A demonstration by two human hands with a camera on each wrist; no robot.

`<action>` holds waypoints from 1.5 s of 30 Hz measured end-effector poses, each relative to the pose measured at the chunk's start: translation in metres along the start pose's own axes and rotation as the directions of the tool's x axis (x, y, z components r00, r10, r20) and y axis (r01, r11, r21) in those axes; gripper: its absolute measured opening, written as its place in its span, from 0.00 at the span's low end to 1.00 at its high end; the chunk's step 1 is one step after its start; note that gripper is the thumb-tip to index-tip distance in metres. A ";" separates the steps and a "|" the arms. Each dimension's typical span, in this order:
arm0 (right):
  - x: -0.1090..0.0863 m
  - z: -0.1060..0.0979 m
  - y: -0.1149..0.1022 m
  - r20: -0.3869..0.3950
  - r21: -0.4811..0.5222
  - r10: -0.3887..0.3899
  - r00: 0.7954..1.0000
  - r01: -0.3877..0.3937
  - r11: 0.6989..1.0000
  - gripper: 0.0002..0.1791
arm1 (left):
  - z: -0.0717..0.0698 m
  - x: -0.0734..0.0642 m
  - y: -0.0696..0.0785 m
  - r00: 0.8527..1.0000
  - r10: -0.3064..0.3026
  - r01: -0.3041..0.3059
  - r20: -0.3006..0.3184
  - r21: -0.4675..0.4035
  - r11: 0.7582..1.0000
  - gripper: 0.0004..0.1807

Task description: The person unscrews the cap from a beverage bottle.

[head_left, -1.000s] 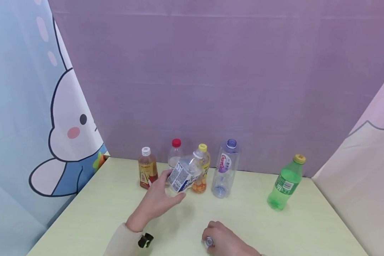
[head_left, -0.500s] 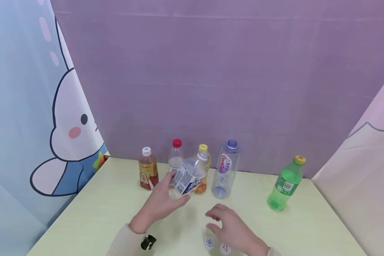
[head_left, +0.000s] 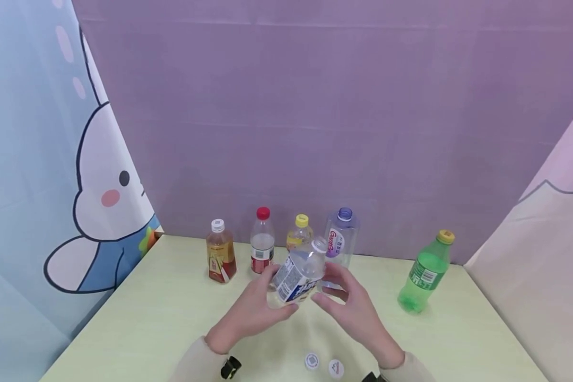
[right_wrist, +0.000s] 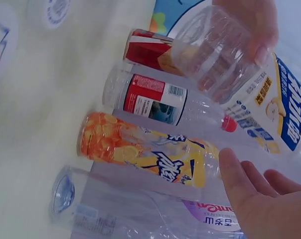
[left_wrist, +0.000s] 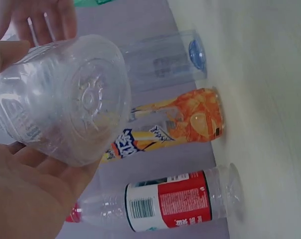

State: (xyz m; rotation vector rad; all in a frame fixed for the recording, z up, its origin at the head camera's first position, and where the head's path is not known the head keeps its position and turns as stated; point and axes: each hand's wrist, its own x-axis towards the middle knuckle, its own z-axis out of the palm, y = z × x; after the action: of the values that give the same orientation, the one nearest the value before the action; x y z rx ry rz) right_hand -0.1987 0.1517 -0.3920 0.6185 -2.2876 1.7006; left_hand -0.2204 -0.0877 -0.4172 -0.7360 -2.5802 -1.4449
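Observation:
My left hand grips a clear plastic bottle with a blue-and-white label, raised above the table and tilted with its capless neck to the upper right. In the left wrist view the fingers and thumb lie round its body, near the round base. My right hand is beside the bottle's right side, fingers spread and slightly bent, holding nothing. A gap shows between its fingers and the bottle in the right wrist view. Below the hands lie two white bottle caps, one left of the other.
Along the back stand an amber drink bottle, a red-capped bottle, a yellow-capped bottle and an open bluish bottle, partly hidden. A green bottle with a yellow cap stands at the right. A purple curtain hangs behind.
My right hand has let go of a white cap on the table and risen to the bottle's side. My left hand has moved right with the bottle.

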 end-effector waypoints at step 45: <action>0.001 -0.054 0.008 -0.147 -0.119 0.074 0.986 -0.092 0.989 0.43 | -0.022 0.037 -0.008 0.933 0.214 -0.085 -0.288 0.401 0.912 0.37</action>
State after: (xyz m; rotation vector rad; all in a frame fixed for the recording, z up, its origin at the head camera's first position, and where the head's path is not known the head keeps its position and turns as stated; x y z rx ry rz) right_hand -0.2072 0.2049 -0.3819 0.3691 -2.3258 1.5662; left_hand -0.2594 -0.0963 -0.3997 -0.5681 -2.3753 -0.8848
